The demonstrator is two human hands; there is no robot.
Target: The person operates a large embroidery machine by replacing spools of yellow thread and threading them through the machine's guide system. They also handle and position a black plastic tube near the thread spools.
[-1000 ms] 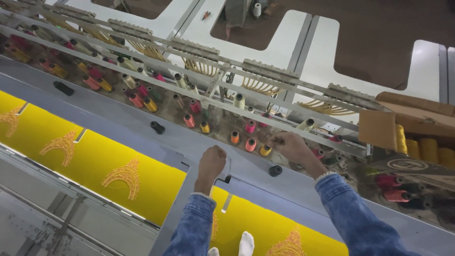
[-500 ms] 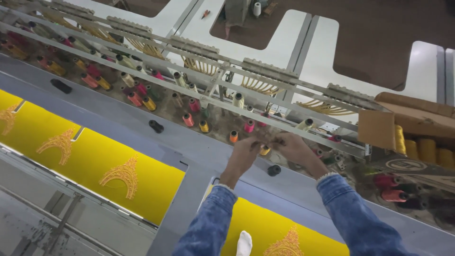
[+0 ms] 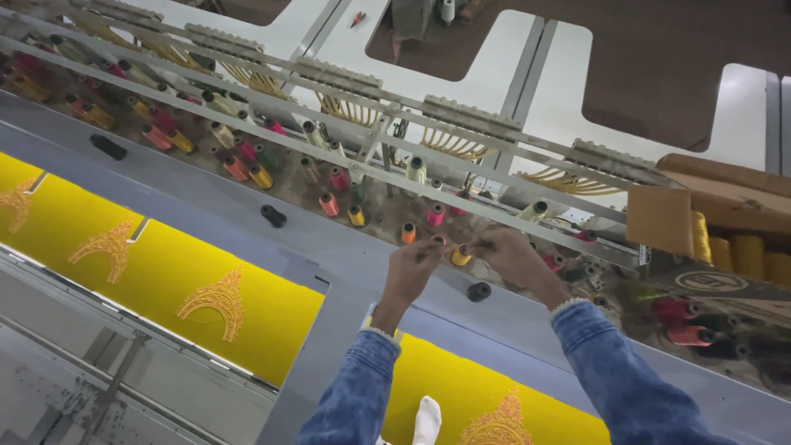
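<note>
Pinching yellow spool [image 3: 461, 256], between both hands

Yellow cloth [image 3: 156, 272] with gold motifs [image 3: 216, 300] is lying below a grey rail [image 3: 206, 206] carrying black knobs [image 3: 273, 216], with cardboard [image 3: 659, 218] sitting at right.

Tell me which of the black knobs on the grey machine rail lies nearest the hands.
The black knob just below the right hand. The other two, one mid-rail and one far left, sit well away from both hands.
</note>
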